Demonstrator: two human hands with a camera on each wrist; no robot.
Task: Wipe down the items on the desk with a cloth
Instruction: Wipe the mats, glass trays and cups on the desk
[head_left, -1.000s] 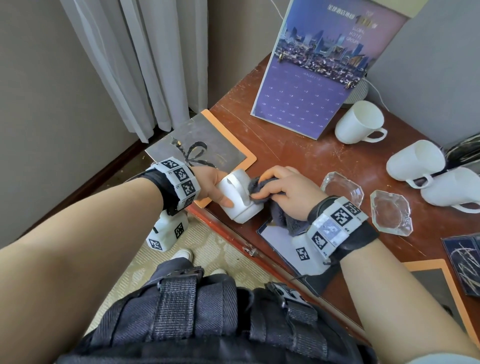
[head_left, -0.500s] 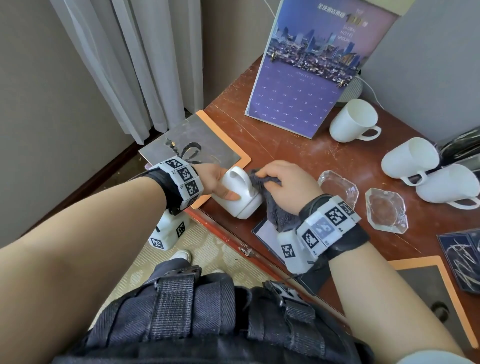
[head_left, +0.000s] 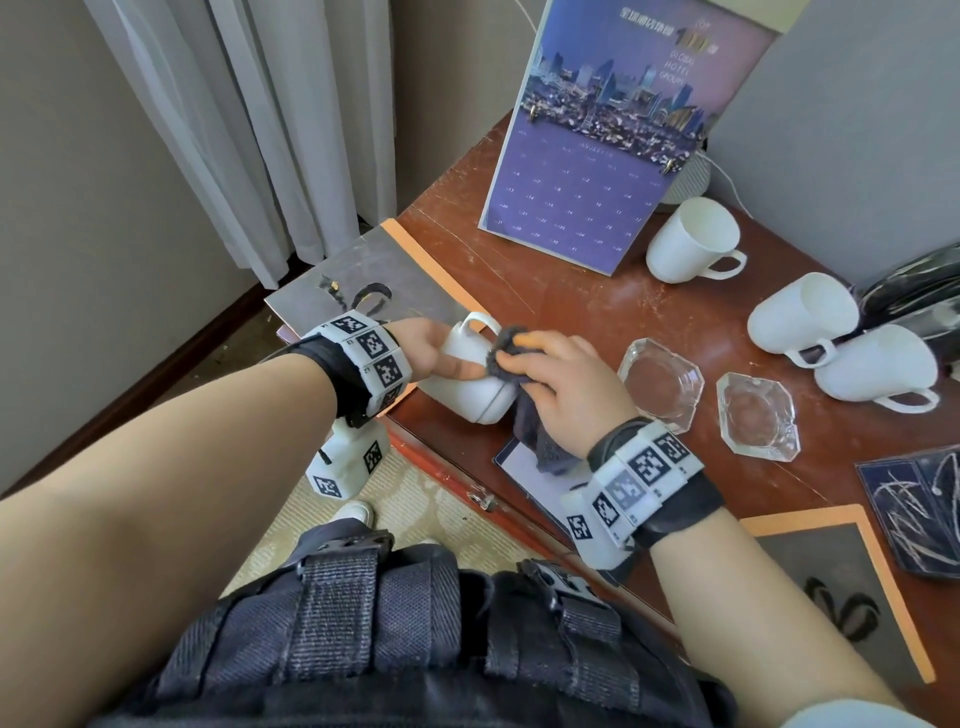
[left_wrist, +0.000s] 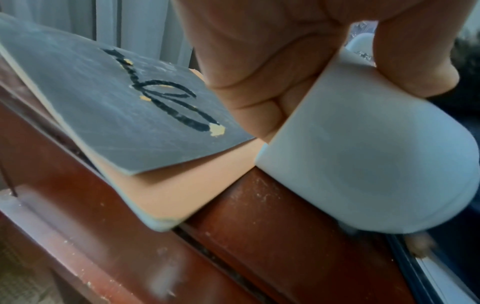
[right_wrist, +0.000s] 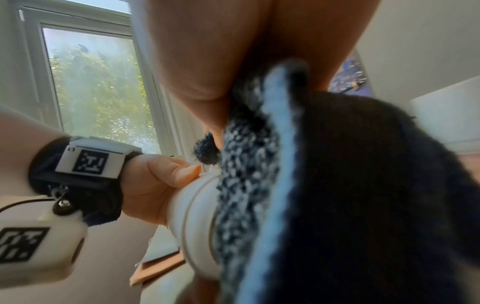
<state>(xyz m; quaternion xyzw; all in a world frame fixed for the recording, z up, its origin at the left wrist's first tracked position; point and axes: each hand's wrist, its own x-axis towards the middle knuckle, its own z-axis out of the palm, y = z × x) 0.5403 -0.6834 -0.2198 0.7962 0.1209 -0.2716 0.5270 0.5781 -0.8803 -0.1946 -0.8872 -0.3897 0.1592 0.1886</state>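
Observation:
A white mug (head_left: 470, 387) lies tilted on its side at the desk's near left edge, handle up. My left hand (head_left: 434, 353) grips it, thumb along its side; in the left wrist view the fingers wrap the mug (left_wrist: 363, 164) at its rim. My right hand (head_left: 558, 384) holds a dark grey cloth (head_left: 506, 351) bunched against the mug's base end. The rest of the cloth hangs below the palm. In the right wrist view the cloth (right_wrist: 337, 185) fills most of the frame and covers the mug (right_wrist: 197, 226).
Two glass ashtrays (head_left: 660, 382) (head_left: 758, 415) sit right of my hand. Three more white mugs (head_left: 693, 241) (head_left: 802, 317) (head_left: 878, 369) lie further back right. A purple calendar (head_left: 597, 156) stands behind. Grey-and-orange pads (head_left: 363, 283) (head_left: 847, 587) lie at the left corner and near right.
The mug has turned in my left hand so its handle now points up. My right hand has slid the cloth up over the mug's end.

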